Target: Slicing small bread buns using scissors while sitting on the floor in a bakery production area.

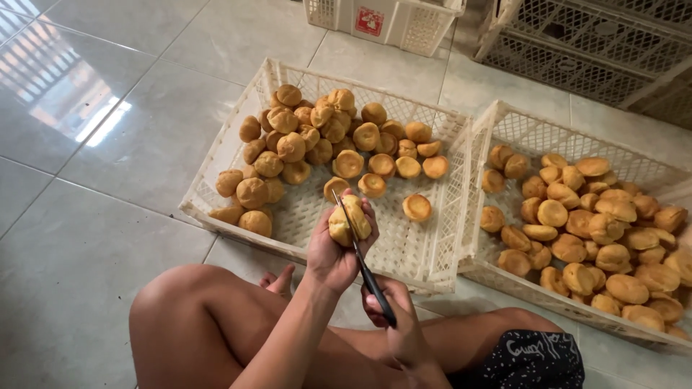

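Pastry puff (pixel 349 224) in raised left hand (pixel 333 252)

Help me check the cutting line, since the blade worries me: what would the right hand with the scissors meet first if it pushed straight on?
Probably the bun held in the left hand; the scissors in the right hand already point into it.

Person: bare arms, no sleeves; bare legs and feet; black shorts (pixel 530 358) with pale scribbled lettering; both hands without gloves.

Glossy pale tiled floor (pixel 94 238), window glare (pixel 79 94), stacked crates (pixel 591 50)
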